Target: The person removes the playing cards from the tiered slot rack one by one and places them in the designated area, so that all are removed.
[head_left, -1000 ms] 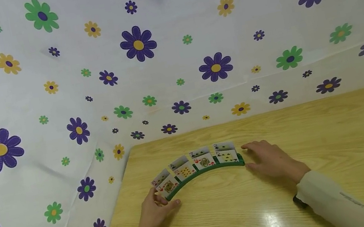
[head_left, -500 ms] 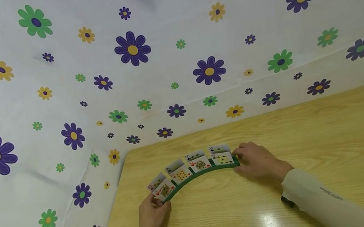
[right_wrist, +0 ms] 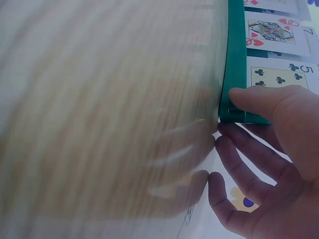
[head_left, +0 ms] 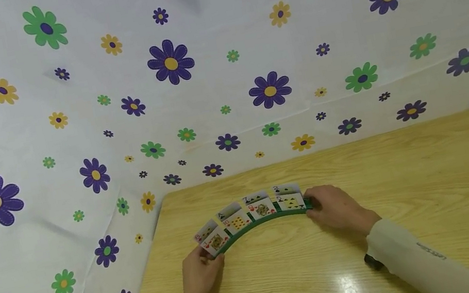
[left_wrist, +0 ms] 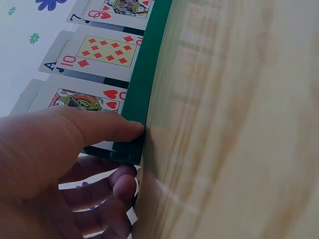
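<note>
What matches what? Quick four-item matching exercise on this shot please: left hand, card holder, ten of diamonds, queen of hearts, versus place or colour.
1. left hand
2. card holder
3. ten of diamonds
4. queen of hearts

A. in front of a seven
B. at the holder's left end
C. in front of an ace
D. green

Pairs: 1-B, 2-D, 3-C, 4-A

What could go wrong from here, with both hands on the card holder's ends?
1. The left hand and right hand grip the green card holder at opposite ends; if one moved ahead of the other, it might tilt and spill the two rows of cards.

2. The left thumb lies across the front of the leftmost front card, so a slip could knock that card askew.
</note>
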A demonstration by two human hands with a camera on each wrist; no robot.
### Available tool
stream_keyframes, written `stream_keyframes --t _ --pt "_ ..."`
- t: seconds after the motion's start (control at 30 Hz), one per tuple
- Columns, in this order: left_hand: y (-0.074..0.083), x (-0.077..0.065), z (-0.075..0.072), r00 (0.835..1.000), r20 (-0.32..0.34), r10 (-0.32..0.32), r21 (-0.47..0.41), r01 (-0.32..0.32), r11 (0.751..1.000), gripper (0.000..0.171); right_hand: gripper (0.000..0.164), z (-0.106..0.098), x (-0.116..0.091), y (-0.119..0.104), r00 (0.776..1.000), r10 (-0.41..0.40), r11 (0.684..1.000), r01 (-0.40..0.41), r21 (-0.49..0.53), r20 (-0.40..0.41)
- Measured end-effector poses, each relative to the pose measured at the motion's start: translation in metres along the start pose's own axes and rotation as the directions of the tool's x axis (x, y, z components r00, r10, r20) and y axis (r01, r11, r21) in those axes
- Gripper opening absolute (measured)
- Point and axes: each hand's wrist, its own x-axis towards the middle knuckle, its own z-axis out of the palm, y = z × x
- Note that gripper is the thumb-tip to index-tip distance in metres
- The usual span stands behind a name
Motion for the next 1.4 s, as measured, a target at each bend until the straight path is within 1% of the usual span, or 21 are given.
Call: stream_keyframes --t 0.1,0.27,0.43,0.57,0.77,0.8,0.97,1.17,1.23,1.4 --pt "0.002 0.001 0.001 1.000 0.001 0.014 0.004 -0.014 1.000 0.038 0.030 -0.003 -0.002 0.000 1.000 0.006 1.000 -0.006 0.000 -0.001" --pt "0.006 0.003 0.003 1.000 0.002 0.016 0.017 -0.016 1.000 0.034 0.030 -0.007 -0.006 0.003 1.000 0.006 1.000 -0.006 -0.003 0.007" --pt "0.012 0.007 0.010 0.999 0.010 0.045 0.023 -0.045 0.999 0.031 0.030 -0.013 -0.011 0.012 1.000 -0.001 1.000 0.001 0.002 0.006" --pt "0.018 0.015 0.019 0.998 0.036 0.052 0.036 -0.053 0.998 0.030 0.032 -0.021 -0.015 0.022 1.000 0.015 1.000 -0.015 -0.003 0.003" --pt "0.036 0.027 0.030 0.993 0.089 0.083 0.064 -0.089 0.994 0.029 0.040 -0.037 -0.025 0.037 0.999 0.054 0.998 -0.054 -0.011 -0.006" --pt "0.039 0.030 0.033 0.992 0.096 0.079 0.068 -0.086 0.994 0.029 0.041 -0.039 -0.028 0.039 0.998 0.058 0.998 -0.058 -0.005 -0.007" --pt "0.052 0.037 0.048 0.988 0.126 0.090 0.048 -0.097 0.994 0.025 0.041 -0.053 -0.041 0.055 0.996 0.084 0.996 -0.084 0.002 -0.023" --pt "0.067 0.042 0.068 0.978 0.160 0.134 0.032 -0.141 0.989 0.021 0.040 -0.071 -0.060 0.073 0.991 0.110 0.993 -0.112 -0.025 -0.070" --pt "0.070 0.042 0.072 0.973 0.169 0.156 0.021 -0.162 0.987 0.021 0.040 -0.074 -0.065 0.077 0.991 0.115 0.993 -0.117 -0.031 -0.076" --pt "0.074 0.042 0.079 0.969 0.183 0.166 0.020 -0.173 0.985 0.021 0.042 -0.078 -0.073 0.081 0.988 0.134 0.989 -0.138 -0.048 -0.079"
